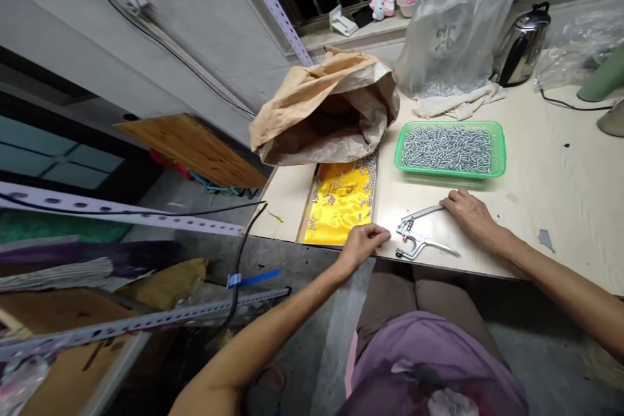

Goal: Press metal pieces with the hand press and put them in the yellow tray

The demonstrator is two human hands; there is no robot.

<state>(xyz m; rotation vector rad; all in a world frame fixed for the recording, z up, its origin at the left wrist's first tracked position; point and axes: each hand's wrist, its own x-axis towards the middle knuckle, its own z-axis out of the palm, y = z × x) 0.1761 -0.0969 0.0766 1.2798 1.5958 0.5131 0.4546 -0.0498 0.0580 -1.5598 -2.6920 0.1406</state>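
Note:
At the table's front edge, my left hand (363,244) is closed in a pinch, thumb and fingertips together. Whatever may be between them is too small to make out. My right hand (470,214) has its fingers closed on the end of the upper handle of metal hand-press pliers (420,242). The pliers lie on the table with their handles spread and a spring showing near the head, which points toward my left hand. Left of them is a yellow cloth (336,208) with small metal pieces scattered on it. Behind the pliers stands a green plastic basket (451,173) of small silver metal pieces.
A large brown paper sack (312,104) gapes over the back of the yellow cloth. Further back are a clear plastic bag (448,26), a white cloth (458,103) and a steel kettle (526,45). A grey scrap (546,239) lies at the right.

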